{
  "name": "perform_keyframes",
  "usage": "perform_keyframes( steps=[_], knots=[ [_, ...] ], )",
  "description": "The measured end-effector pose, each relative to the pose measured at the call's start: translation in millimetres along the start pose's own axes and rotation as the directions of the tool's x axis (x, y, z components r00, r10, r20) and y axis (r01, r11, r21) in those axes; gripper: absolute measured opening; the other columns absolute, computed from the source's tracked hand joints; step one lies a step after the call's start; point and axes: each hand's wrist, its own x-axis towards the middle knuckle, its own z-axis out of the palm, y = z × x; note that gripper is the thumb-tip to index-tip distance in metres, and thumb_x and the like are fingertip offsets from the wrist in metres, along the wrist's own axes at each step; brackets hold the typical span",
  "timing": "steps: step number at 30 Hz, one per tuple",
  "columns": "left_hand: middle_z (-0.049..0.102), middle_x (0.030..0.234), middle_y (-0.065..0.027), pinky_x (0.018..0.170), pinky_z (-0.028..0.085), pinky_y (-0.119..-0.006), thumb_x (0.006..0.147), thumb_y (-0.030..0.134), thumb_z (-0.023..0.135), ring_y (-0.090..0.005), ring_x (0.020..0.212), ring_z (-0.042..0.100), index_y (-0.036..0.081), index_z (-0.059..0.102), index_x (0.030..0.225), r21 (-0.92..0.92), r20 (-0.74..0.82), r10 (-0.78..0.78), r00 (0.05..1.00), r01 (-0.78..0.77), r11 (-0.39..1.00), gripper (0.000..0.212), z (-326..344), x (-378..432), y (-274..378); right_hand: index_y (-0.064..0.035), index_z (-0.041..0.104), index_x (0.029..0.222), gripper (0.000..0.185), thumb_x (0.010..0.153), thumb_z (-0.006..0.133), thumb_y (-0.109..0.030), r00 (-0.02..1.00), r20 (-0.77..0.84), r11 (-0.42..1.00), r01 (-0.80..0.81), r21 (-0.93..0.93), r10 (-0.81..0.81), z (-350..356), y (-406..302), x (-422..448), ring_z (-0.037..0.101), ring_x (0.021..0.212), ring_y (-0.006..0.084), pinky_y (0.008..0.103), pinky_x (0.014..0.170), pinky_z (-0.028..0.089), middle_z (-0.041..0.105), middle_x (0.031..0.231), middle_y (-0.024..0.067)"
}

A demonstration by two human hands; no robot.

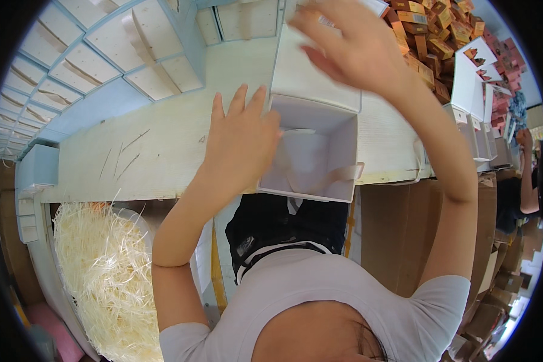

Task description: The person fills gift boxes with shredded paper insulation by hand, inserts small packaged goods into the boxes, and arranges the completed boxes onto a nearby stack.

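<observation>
An open white gift box [328,140] stands at the table's front edge before me, its lid [314,72] tilted back on the far side. Inside the box lie a pale ribbon [339,174] and a small white rounded piece [298,131]. My left hand [244,135] is at the box's left wall, fingers spread, thumb side near the rim; it holds nothing that I can see. My right hand [344,45], blurred, is over the far part of the lid with its fingers apart, and nothing shows in its grasp.
Light blue boxes with ribbon pulls [135,40] are stacked at the back left. Shredded paper filler [104,280] fills a container below the table at left. Small orange-brown cartons [434,36] are piled at the back right, near more open white boxes [470,95]. A co-worker's arm [527,172] shows far right.
</observation>
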Motion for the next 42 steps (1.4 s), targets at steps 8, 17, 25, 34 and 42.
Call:
perform_keyframes(
  steps=[8,17,25,34,42],
  knots=[
    [0.054,0.074,-0.0006,0.084,0.041,-0.037,0.094,0.023,0.044,-0.0136,0.072,0.051,0.008,0.052,0.091,-0.751,0.161,-0.297,0.941,-0.078,-0.655,0.018,40,-36,-57,-0.0078,0.053,0.09,0.028,0.073,0.065,-0.026,0.627,0.777,0.772,-0.47,0.428,-0.049,-41,-87,-60,0.056,0.058,0.0299,0.0408,0.055,0.044,0.056,0.063,0.0108],
    [0.042,0.063,0.0016,0.074,0.042,-0.028,0.091,0.007,0.046,-0.0107,0.06,0.045,0.001,0.049,0.109,-0.28,0.151,-0.644,0.75,-0.592,-0.756,0.02,67,-112,-155,-0.0091,0.053,0.11,0.053,0.06,0.068,-0.009,0.198,0.932,0.747,-0.558,0.361,-0.303,-28,-87,-47,0.059,0.07,0.0339,0.0396,0.06,0.046,0.059,0.067,0.0139],
    [0.061,0.1,-0.0186,0.075,0.047,-0.035,0.084,0.02,0.058,-0.0267,0.084,0.06,-0.003,0.051,0.115,-0.322,0.432,-0.645,0.63,0.776,0.542,0.039,38,-96,-128,-0.006,0.052,0.111,0.052,0.062,0.055,0.01,0.457,0.83,0.382,-0.739,0.555,-0.32,-26,-73,-48,0.058,0.077,0.0275,0.0351,0.061,0.047,0.056,0.093,0.0146],
    [0.034,0.135,-0.0231,0.098,0.031,-0.044,0.074,0.023,0.062,-0.0372,0.12,0.038,0.015,0.054,0.116,-0.733,-0.195,-0.183,0.964,-0.02,0.68,0.043,23,-48,-11,0.0031,0.042,0.116,0.041,0.077,0.053,0.01,0.289,0.27,-0.356,0.304,0.884,0.918,-94,-87,-212,0.042,0.068,0.0129,0.0205,0.061,0.043,0.043,0.096,0.0076],
    [0.031,0.135,-0.0274,0.089,0.032,-0.046,0.06,-0.001,0.051,-0.0388,0.116,0.039,0.006,0.05,0.088,-0.885,-0.331,-0.316,0.889,-0.177,0.43,0.029,69,-35,31,0.001,0.054,0.098,0.016,0.087,0.05,-0.01,-0.361,0.211,-0.398,-0.593,0.7,0.909,-75,-137,-333,0.056,0.078,0.0178,0.0259,0.069,0.045,0.058,0.088,0.0096]
  ],
)
